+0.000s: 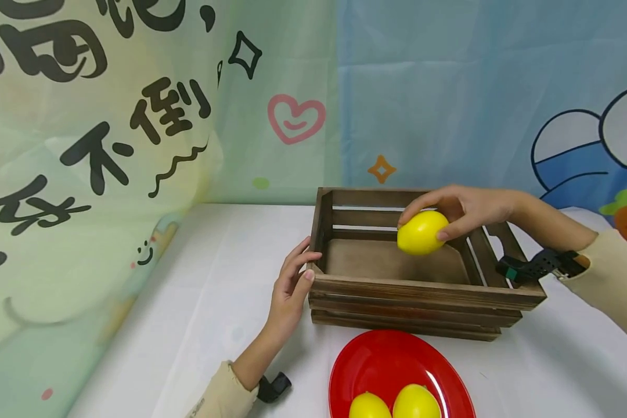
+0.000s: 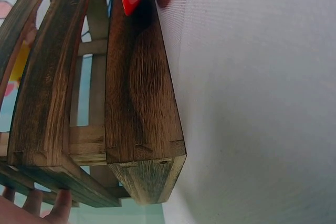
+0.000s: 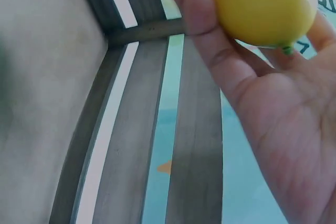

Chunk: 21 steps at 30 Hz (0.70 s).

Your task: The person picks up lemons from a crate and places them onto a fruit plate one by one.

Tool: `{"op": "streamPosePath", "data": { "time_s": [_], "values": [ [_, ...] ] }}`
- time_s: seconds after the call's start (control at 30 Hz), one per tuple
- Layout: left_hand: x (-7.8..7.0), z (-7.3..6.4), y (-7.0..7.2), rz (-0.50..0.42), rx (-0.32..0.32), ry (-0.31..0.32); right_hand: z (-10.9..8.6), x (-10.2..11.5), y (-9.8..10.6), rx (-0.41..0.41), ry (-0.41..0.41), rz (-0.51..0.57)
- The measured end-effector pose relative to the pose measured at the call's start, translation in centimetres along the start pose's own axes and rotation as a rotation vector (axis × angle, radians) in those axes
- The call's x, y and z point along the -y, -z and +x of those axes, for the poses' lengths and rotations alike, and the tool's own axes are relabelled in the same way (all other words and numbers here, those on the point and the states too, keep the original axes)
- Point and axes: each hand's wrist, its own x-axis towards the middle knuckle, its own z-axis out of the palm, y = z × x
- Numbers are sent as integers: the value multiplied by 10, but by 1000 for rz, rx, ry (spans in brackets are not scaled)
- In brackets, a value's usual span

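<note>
A yellow lemon [image 1: 422, 233] is held by my right hand [image 1: 462, 210] over the inside of a brown slatted wooden crate [image 1: 413, 285]. In the right wrist view, thumb and fingers grip the lemon [image 3: 257, 6], and its small green tip points toward the palm. My left hand [image 1: 291, 290] rests on the crate's left end, with the fingers at its upper edge. The left wrist view shows those fingertips [image 2: 63, 203] against the slats near the crate's corner. The crate's visible floor is bare brown board.
A red plate [image 1: 392, 354] stands in front of the crate, cut off by the lower frame edge. Two more lemons [image 1: 417, 402] lie on it. White cloth [image 1: 230, 249] covers the table, and a printed curtain [image 1: 428, 87] hangs behind.
</note>
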Motion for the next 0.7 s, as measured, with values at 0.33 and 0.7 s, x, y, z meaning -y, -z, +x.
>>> {"op": "streamPosePath", "data": {
  "time_s": [0.33, 0.7],
  "values": [
    [0, -1, 1, 13, -3, 8, 3, 24, -31, -187, 44, -138],
    [0, 0, 1, 0, -2, -2, 7, 49, -69, -124, 122, -249]
  ]
}}
